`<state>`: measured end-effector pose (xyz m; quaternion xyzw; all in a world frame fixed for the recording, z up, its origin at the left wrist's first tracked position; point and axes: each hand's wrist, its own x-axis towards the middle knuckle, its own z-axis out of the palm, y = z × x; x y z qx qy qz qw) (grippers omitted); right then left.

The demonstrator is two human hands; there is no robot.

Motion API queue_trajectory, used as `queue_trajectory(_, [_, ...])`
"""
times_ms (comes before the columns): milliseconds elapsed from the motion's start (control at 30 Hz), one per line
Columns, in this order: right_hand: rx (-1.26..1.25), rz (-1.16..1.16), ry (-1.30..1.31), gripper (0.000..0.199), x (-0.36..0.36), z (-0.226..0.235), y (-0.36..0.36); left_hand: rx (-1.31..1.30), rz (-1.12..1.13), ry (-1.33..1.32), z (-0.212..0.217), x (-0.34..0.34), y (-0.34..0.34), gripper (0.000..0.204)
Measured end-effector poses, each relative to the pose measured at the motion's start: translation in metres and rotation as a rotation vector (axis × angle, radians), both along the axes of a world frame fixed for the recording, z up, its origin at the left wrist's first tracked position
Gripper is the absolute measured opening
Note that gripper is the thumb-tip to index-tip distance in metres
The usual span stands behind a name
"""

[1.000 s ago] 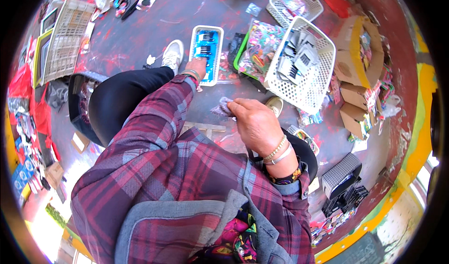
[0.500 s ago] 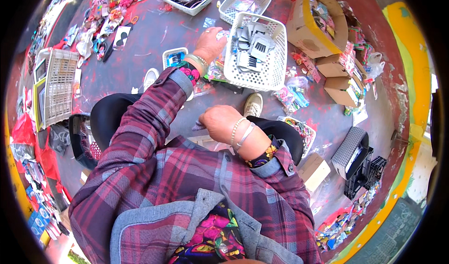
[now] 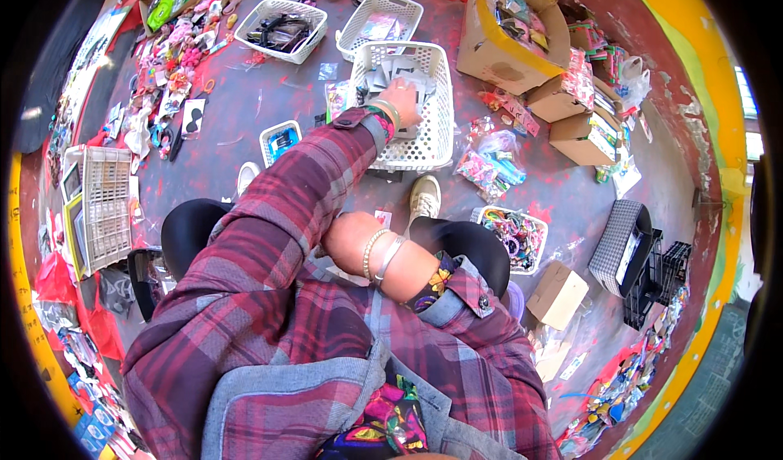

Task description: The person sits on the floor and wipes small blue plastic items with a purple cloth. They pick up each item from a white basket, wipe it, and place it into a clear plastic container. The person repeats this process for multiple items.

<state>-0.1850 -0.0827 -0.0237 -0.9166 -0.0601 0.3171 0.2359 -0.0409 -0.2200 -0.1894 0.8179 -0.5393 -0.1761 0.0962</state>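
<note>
A white perforated plastic basket (image 3: 447, 126) stands in front of me with several flat grey packets (image 3: 377, 77) inside. My left hand (image 3: 398, 103) is down in it over the packets, fingers loosely spread, and partly hides them. I see nothing plainly held in it. My right hand (image 3: 351, 240) is bent in close to my lap. Its fingers are hidden behind my left sleeve, so what it holds, if anything, does not show. Beside the basket's left wall lies a small clear packet (image 3: 336, 99).
Behind are a white basket of dark items (image 3: 320, 42) and another white basket (image 3: 347, 46). A small white tray (image 3: 267, 152) sits left. To the right are a large cardboard box (image 3: 497, 67), bagged goods (image 3: 493, 165) and a tray of colourful bands (image 3: 522, 236).
My left hand has moved right, from beside the basket to inside it over the grey packets. My right hand has drawn left and nearer my body, its fingers now covered by the sleeve.
</note>
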Motion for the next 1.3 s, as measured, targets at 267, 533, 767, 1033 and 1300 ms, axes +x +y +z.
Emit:
queue_trajectory(267, [0.007,0.05,-0.017,0.018,-0.009,-0.011,-0.004,0.09,0.175,-0.004,-0.001,-0.024,-0.016,0.083])
queue_trajectory(533, [0.108,-0.072,-0.057,0.016,-0.01,-0.019,0.0,-0.052,0.104,0.178,-0.021,0.003,-0.005,0.041])
queue_trajectory(767, [0.133,-0.082,-0.077,0.02,-0.009,-0.017,-0.002,-0.277,0.253,0.184,-0.015,0.023,0.011,0.021])
queue_trajectory(1033, [0.301,-0.232,-0.278,0.025,-0.007,0.01,-0.042,-0.718,0.427,1.177,0.057,0.049,0.045,0.013])
queue_trajectory(1300, [1.394,-1.207,-0.908,0.032,-0.02,0.047,-0.091,-0.875,0.555,1.909,0.165,0.038,0.152,0.02])
